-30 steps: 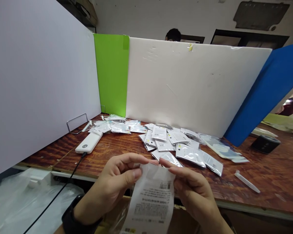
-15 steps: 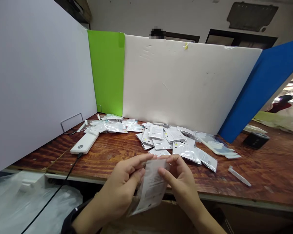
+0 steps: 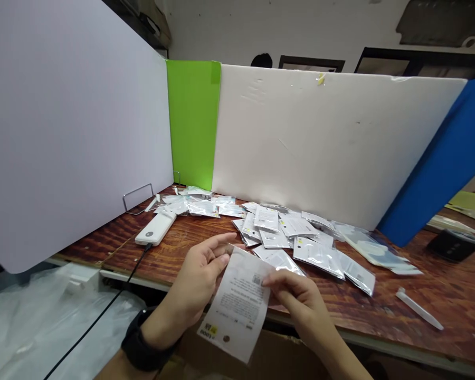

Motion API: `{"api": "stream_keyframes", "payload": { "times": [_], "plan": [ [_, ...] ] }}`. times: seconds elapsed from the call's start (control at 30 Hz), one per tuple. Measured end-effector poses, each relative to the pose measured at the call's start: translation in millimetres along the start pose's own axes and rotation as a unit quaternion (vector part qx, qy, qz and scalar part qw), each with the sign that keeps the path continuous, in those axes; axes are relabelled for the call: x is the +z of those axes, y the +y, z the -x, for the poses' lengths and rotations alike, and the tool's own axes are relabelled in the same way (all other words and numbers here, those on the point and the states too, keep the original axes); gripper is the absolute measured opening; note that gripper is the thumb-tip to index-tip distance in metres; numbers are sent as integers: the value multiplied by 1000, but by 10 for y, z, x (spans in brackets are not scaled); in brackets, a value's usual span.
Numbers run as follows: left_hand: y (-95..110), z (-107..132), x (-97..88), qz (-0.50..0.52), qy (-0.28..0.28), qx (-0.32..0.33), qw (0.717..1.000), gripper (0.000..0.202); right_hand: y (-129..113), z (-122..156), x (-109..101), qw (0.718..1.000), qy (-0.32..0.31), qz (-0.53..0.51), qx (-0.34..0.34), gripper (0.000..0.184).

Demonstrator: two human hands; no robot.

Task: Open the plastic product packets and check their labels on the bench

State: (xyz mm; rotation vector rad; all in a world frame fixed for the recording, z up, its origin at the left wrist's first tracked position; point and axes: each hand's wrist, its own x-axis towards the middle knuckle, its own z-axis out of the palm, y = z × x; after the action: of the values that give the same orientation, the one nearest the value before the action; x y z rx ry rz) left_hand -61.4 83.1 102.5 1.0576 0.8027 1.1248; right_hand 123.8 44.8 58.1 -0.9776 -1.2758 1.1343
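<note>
A flat white packet point(image 3: 237, 309) printed with small text, with a yellow mark and a round dark spot at its lower end, is held tilted over the table's front edge. My left hand point(image 3: 196, 282) is closed on its upper left edge, thumb on top. On the packet's right edge, my right hand point(image 3: 301, 298) pinches with thumb and fingers. Just beyond my hands lies a heap of similar shiny white packets point(image 3: 319, 256). Farther left is a second heap of clear-wrapped packets point(image 3: 201, 207).
A white power bank point(image 3: 156, 229) with a black cable point(image 3: 114, 287) rests at left. A white plastic stick point(image 3: 419, 309), a clear bag point(image 3: 370, 245) and a black box point(image 3: 455, 245) are at right. White, green and blue panels stand around the wooden table point(image 3: 380, 322). Plastic bags point(image 3: 83, 327) hang lower left.
The packet now faces up more fully, showing its printed side and lower end. My right hand has shifted from its top to the right edge. The view has turned slightly left.
</note>
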Motion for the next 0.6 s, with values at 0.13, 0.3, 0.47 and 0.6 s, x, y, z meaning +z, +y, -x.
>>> {"api": "stream_keyframes", "payload": {
  "times": [0.13, 0.3, 0.47, 0.6],
  "plan": [
    [-55, -62, -28, -137, 70, 37, 987, 42, 41, -6, 52, 993, -59, -12, 106, 13],
    [-54, 88, 46, -358, 115, 236, 896, 39, 115, -120, -38, 994, 98, 15, 45, 25],
    [-9, 257, 136, -467, -41, 234, 852, 35, 172, -172, -60, 987, 153, 51, 17, 51],
    [-51, 294, 138, -637, -244, 103, 724, 36, 332, -110, 25, 972, -5, 233, 7, 38]
  ]
}}
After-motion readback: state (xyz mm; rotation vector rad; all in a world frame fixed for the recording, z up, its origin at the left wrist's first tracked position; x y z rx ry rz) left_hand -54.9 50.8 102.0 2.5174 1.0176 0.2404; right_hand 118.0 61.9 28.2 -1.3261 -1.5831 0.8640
